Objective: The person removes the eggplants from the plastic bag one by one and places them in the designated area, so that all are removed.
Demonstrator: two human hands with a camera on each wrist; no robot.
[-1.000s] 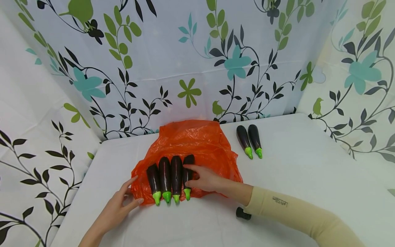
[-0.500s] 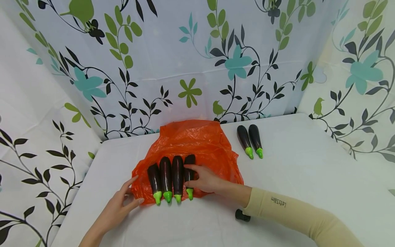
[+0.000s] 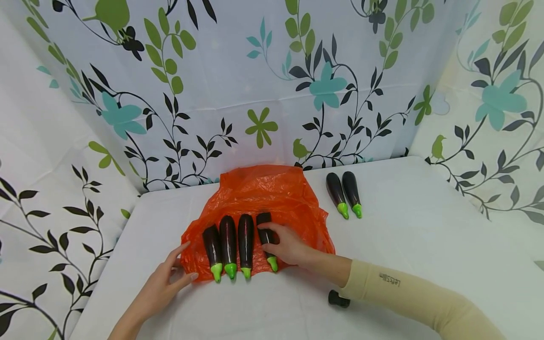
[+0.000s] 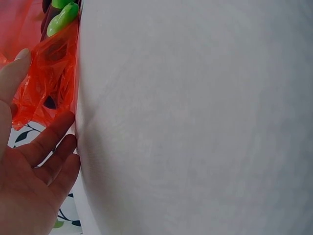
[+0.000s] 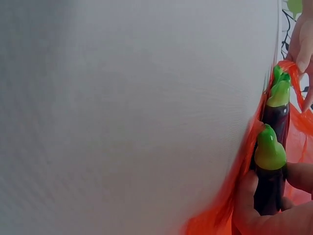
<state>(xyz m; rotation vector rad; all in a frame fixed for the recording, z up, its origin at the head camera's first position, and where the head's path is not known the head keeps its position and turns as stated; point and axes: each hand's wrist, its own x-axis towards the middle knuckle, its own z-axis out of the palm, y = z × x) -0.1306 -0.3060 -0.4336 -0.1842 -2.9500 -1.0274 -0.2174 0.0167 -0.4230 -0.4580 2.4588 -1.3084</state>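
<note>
Head view shows the right hand [image 3: 289, 245] grasping a dark purple eggplant [image 3: 265, 237] between thumb and fingers, its green stem end angled back toward the person. That eggplant lies tilted on the orange-red plastic bag [image 3: 263, 189], which spreads beneath and beyond the hand. Just left of the hand, 3 more eggplants [image 3: 228, 240] lie in a row on the bag, stems also toward the person; whether their far ends are tucked under a fold of film is hard to tell. Farther left, the left hand [image 3: 159, 285] clenches nothing: its fingers lie loose and apart, touching the bag's left edge. Beyond the right hand and to its right, 2 loose eggplants [image 3: 335, 190] lie side by side on the white-covered table [image 3: 425, 245], off the bag and untouched.

By this layout, the work looks more than half done: 3 eggplants rest released on the bag, the 4th is there but not yet let go, and the 2 on the table seem left to handle.
</note>
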